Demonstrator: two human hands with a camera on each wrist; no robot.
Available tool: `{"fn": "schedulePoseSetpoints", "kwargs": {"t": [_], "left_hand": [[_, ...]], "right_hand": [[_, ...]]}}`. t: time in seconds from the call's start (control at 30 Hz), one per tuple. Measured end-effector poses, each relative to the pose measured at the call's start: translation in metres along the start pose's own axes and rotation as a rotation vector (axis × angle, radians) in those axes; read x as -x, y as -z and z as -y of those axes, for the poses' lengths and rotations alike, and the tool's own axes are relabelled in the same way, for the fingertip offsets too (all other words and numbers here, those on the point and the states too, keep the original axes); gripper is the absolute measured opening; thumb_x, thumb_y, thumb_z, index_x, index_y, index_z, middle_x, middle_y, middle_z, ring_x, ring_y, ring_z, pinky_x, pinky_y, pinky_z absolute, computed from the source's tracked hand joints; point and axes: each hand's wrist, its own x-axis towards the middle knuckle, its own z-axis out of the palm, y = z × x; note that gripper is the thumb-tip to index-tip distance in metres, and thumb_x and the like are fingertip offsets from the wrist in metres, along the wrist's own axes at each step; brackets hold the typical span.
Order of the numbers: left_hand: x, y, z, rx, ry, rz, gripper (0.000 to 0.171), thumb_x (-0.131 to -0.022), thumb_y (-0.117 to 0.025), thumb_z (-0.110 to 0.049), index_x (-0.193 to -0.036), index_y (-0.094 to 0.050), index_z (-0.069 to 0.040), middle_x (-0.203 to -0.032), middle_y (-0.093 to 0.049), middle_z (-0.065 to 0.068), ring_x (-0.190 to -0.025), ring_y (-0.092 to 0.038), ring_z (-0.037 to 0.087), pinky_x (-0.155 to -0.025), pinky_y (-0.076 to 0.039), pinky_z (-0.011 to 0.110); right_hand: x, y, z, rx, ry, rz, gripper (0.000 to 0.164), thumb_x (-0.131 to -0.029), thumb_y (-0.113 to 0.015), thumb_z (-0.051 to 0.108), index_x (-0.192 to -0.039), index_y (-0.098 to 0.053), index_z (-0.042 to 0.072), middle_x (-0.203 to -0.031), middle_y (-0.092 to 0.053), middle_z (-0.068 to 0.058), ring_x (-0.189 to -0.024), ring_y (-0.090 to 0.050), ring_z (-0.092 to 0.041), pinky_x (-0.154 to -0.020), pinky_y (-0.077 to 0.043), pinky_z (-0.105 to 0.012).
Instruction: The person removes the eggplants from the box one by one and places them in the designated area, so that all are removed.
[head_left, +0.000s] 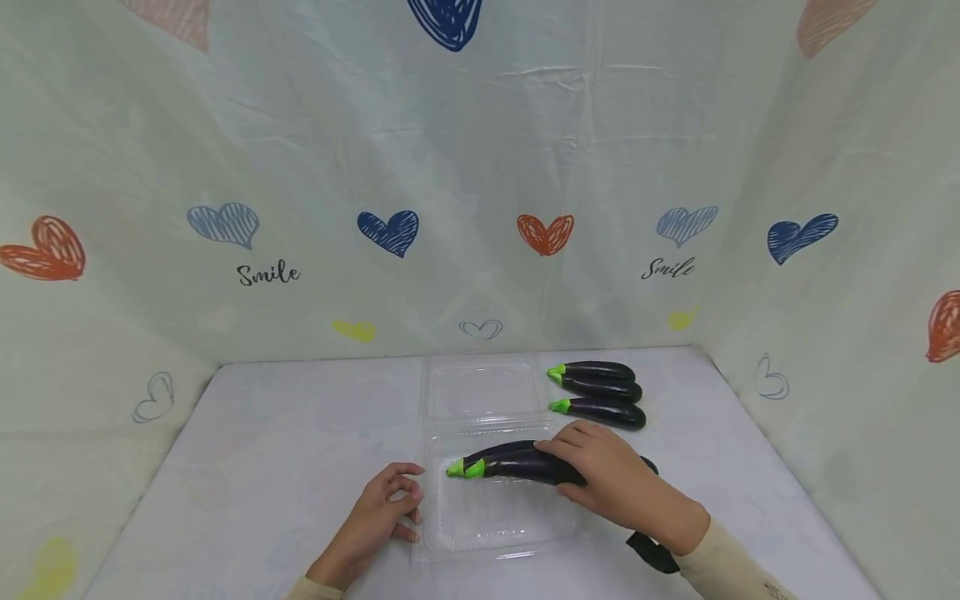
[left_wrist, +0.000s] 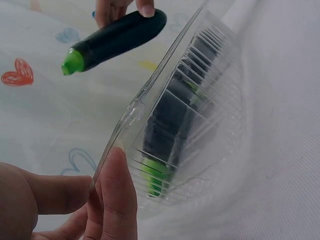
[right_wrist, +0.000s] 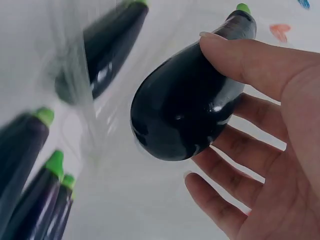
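Observation:
My right hand (head_left: pixel 611 475) grips a dark purple eggplant (head_left: pixel 525 467) above a clear plastic clamshell box (head_left: pixel 487 533). Its green stem end points left. In the right wrist view, the thumb and fingers hold that eggplant (right_wrist: pixel 185 105) around its body. Another eggplant (left_wrist: pixel 170 110) lies inside the box, seen through the ribbed wall in the left wrist view. At the box's left side is my left hand (head_left: pixel 378 512). Its thumb (left_wrist: pixel 60 194) and index finger pinch the rim, as the left wrist view shows.
The box's lid (head_left: pixel 483 390) lies folded back, away from me. Right of it, three eggplants (head_left: pixel 603 412) rest on the white table (head_left: pixel 300 442), stems to the left. A heart-printed curtain (head_left: pixel 480 167) surrounds the table's back and sides. Black pieces (head_left: pixel 652 552) show by my right wrist.

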Motion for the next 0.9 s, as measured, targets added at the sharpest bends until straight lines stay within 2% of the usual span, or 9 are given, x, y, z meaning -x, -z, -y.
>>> {"fn": "schedulePoseSetpoints", "kwargs": {"t": [0.23,0.33,0.9], "left_hand": [[0.001,0.0,-0.001,0.001,0.002,0.004,0.042,-0.102,-0.06,0.002,-0.14,-0.045,0.009,-0.1,-0.058,0.008,-0.075,-0.061,0.019,-0.058,-0.06,0.032],[0.002,0.0,-0.002,-0.003,0.01,-0.003,0.042,-0.101,-0.06,0.002,-0.14,-0.046,0.009,-0.1,-0.058,0.008,-0.075,-0.061,0.019,-0.058,-0.06,0.032],[0.001,0.003,-0.001,-0.007,0.011,-0.002,0.042,-0.101,-0.06,0.002,-0.14,-0.045,0.009,-0.099,-0.057,0.007,-0.075,-0.06,0.019,-0.058,-0.06,0.033]], "right_hand": [[0.015,0.005,-0.018,0.044,-0.041,-0.106,0.057,-0.076,-0.096,0.019,-0.127,-0.073,0.011,-0.115,-0.071,0.002,-0.108,-0.064,-0.021,-0.092,-0.057,-0.042],[0.021,0.006,-0.026,0.057,-0.077,-0.123,0.057,-0.075,-0.096,0.02,-0.127,-0.073,0.01,-0.115,-0.071,0.0,-0.107,-0.064,-0.021,-0.091,-0.058,-0.044],[0.048,-0.007,-0.078,0.008,-0.337,-0.049,0.058,-0.08,-0.093,0.014,-0.131,-0.07,0.001,-0.122,-0.071,-0.019,-0.115,-0.065,-0.041,-0.095,-0.057,-0.057]]}}
